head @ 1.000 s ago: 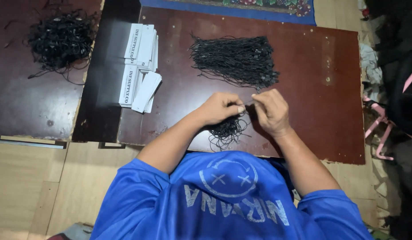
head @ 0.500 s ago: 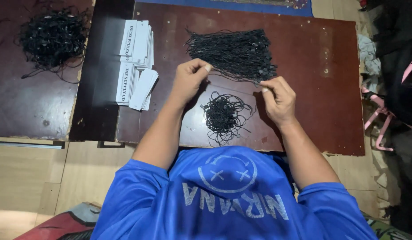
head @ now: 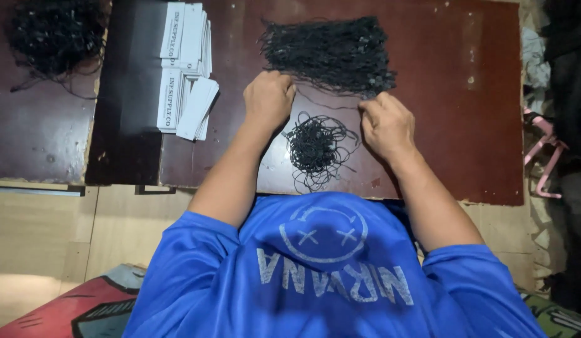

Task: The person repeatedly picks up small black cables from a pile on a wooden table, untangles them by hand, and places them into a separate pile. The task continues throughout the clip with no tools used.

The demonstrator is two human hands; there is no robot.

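— Cords, black and thin: a big flat bundle of black cords point(head: 328, 53) lies on the brown board point(head: 466, 144), just past both sets of fingertips. What do the hands do with it?

— The left hand point(head: 268, 99) is curled, knuckles up, its fingertips at the near edge of the bundle. The right hand point(head: 385, 124) is curled too, its fingers pinched at the bundle's near right corner. A single strand point(head: 325, 103) runs between the two hands. Whether either hand truly grips it, I cannot tell; the fingertips are tucked under and hidden.

— And nearer than the fingers?

— A small loose tangle of cords point(head: 315, 145) sits between the two wrists, on the palm side of both hands, apart from the big bundle.

— Further out?

— Off beyond the left hand's outer side, a stack of white paper tags point(head: 185, 66) lies fanned on the dark strip of the board, well apart from the fingers. Further that way, on a second board, is another heap of black cords point(head: 55, 34). Beyond the right hand's outer side, off the board's edge, lies a pink hanger point(head: 546, 163). The person wears a blue shirt point(head: 328, 275).
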